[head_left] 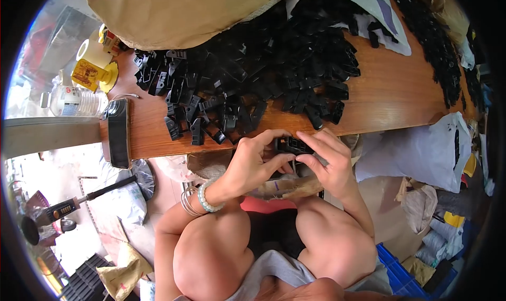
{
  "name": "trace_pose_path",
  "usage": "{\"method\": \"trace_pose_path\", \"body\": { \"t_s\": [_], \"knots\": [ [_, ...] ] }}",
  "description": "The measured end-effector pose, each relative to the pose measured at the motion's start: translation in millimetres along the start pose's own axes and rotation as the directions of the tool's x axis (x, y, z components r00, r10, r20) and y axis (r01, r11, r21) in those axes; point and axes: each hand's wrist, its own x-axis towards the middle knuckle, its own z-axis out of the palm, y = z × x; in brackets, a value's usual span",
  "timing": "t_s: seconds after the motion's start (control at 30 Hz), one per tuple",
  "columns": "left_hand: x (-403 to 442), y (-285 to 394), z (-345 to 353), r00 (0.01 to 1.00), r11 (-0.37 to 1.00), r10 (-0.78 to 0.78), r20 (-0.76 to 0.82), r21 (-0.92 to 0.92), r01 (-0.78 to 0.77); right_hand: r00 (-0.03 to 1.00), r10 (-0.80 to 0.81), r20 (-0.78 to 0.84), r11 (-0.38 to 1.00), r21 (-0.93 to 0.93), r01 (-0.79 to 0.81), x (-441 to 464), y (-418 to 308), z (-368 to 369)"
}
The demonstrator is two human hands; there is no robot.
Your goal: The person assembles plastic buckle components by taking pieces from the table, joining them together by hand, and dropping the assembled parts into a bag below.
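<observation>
Between my two hands, just off the front edge of the wooden table, is a small black plastic part [293, 145] with recesses along its face. My left hand [258, 161], with beads at the wrist, pinches its left end between thumb and fingers. The right end sits in the pinch of my right hand [328, 156]. Both hands partly cover the part, so its full shape is hidden. Beyond them, a large heap of similar black plastic parts [226, 85] spreads over the table [385, 98], its nearest pieces lying close to the front edge.
A big brown paper bag [179, 14] stands behind the heap. A white sack [363, 16] spills black parts at the back. To the left are a clear plastic bottle [79, 102], a tape roll [92, 53] and a black box-like object [118, 135]. A white bag [416, 153] hangs at the right edge.
</observation>
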Motion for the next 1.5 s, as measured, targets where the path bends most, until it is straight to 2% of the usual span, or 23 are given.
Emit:
{"method": "trace_pose_path", "body": {
  "t_s": [0.03, 0.1, 0.13, 0.2, 0.33, 0.4, 0.47, 0.53, 0.57, 0.67, 0.73, 0.8, 0.87, 0.93, 1.03, 1.1, 1.17, 1.2, 1.23, 1.33, 1.4, 1.47, 1.5],
  "knots": [
    [-0.2, 0.8, -0.2, 1.000, 1.000, -0.015, 0.008, -0.005, 0.015, 1.000, -0.002, 0.001, 1.000, 0.003, 0.002, -0.8, -0.2, 1.8],
    [-1.4, -3.5, -1.1, 0.998, 0.998, -0.054, 0.011, -0.012, 0.054, 0.975, 0.083, -0.205, 0.995, -0.030, -0.091, -3.8, -1.6, 5.4],
    [-2.0, -4.4, -2.2, 0.999, 0.998, -0.054, 0.008, -0.013, 0.054, 0.968, 0.115, -0.223, 0.989, -0.070, -0.134, -4.3, 1.7, 6.5],
    [-2.0, -5.1, -4.9, 0.995, 0.994, -0.072, 0.070, 0.082, 0.066, 0.979, -0.020, -0.203, 0.952, -0.304, -0.044, -2.3, 12.0, 14.1],
    [-5.2, -4.5, -8.7, 0.985, 0.976, -0.126, 0.120, 0.191, 0.102, 0.995, 0.055, -0.082, 0.962, -0.263, -0.075, -4.0, 11.6, 26.8],
    [-5.5, -4.8, -12.2, 0.987, 0.977, -0.108, 0.118, 0.195, 0.083, 0.995, 0.010, -0.096, 0.999, -0.045, -0.014, 1.6, 10.3, 28.3],
    [-5.0, 1.5, -14.9, 0.970, 0.943, -0.222, 0.095, 0.273, 0.189, 0.997, -0.030, -0.065, 0.991, -0.129, 0.021, 5.6, 13.4, 26.8],
    [-6.4, -1.9, -15.2, 0.975, 0.946, -0.200, 0.092, 0.277, 0.168, 0.995, -0.089, 0.040, 0.875, -0.475, 0.098, 9.0, 18.1, 30.2],
    [-7.3, -1.2, -15.6, 0.976, 0.948, -0.202, 0.085, 0.269, 0.172, 0.998, -0.057, 0.026, 0.872, -0.486, 0.063, 7.7, 19.5, 34.0],
    [-8.6, -6.3, -16.1, 0.977, 0.951, -0.202, 0.063, 0.250, 0.181, 0.990, -0.142, -0.027, 0.879, -0.464, 0.113, 13.1, 11.2, 35.5],
    [-8.6, -13.6, -15.0, 0.996, 0.992, -0.088, -0.015, 0.088, 0.089, 0.988, -0.143, -0.064, 0.909, -0.404, 0.105, 13.6, 2.2, 33.9],
    [-9.1, -14.3, -13.1, 0.997, 0.997, -0.070, -0.022, 0.040, 0.070, 0.988, 0.129, -0.089, 0.990, 0.073, -0.123, 10.4, -8.5, 30.2],
    [-9.3, -14.4, -12.1, 0.999, 0.998, -0.024, -0.043, -0.057, 0.022, 0.993, 0.077, -0.084, 0.995, 0.062, -0.072, 11.2, -7.1, 30.1],
    [-8.9, -9.5, -12.7, 0.999, 0.998, -0.025, -0.036, -0.060, 0.023, 0.990, -0.090, -0.109, 0.992, -0.101, 0.079, 10.5, -5.1, 31.5],
    [-10.1, -5.3, -13.3, 0.999, 0.998, -0.047, -0.014, -0.033, 0.047, 0.983, -0.156, -0.096, 0.975, -0.176, 0.137, 8.1, -4.9, 30.2],
    [-10.2, -2.9, -13.1, 0.998, 0.998, -0.065, 0.000, 0.000, 0.065, 0.984, -0.165, -0.063, 0.980, -0.120, 0.157, 8.8, -4.4, 26.4],
    [-11.6, -1.3, -10.6, 0.999, 0.997, 0.048, -0.011, 0.065, -0.047, 0.984, -0.176, -0.030, 0.983, -0.063, 0.174, 10.7, -8.3, 25.4],
    [-9.3, -6.3, -7.8, 0.948, 0.933, 0.316, -0.029, 0.193, -0.305, 0.995, 0.001, -0.104, 0.994, 0.108, 0.011, 12.3, -14.0, 28.1],
    [-9.0, -8.1, -5.9, 0.938, 0.921, 0.346, -0.023, 0.198, -0.335, 0.972, 0.187, -0.145, 0.948, 0.286, -0.140, 11.8, -17.2, 29.3],
    [-9.8, -9.6, -1.8, 0.914, 0.876, 0.405, -0.012, 0.293, -0.383, 0.978, 0.205, -0.039, 0.917, 0.358, -0.178, -4.5, -1.4, 31.9],
    [-9.2, -9.3, -2.9, 0.903, 0.836, 0.430, -0.007, 0.380, -0.396, 0.971, 0.228, -0.072, 0.893, 0.413, -0.179, -7.0, 1.2, 27.3],
    [-3.1, -3.8, -14.2, 0.862, 0.720, 0.506, -0.001, 0.550, -0.422, 0.977, 0.198, 0.082, 0.933, 0.289, -0.213, -2.7, -0.9, 9.1],
    [2.5, 1.1, -19.1, 0.796, 0.563, 0.605, -0.029, 0.723, -0.401, 0.992, 0.128, -0.010, 0.948, 0.295, -0.119, -6.1, 4.9, 11.6]
  ]
}}
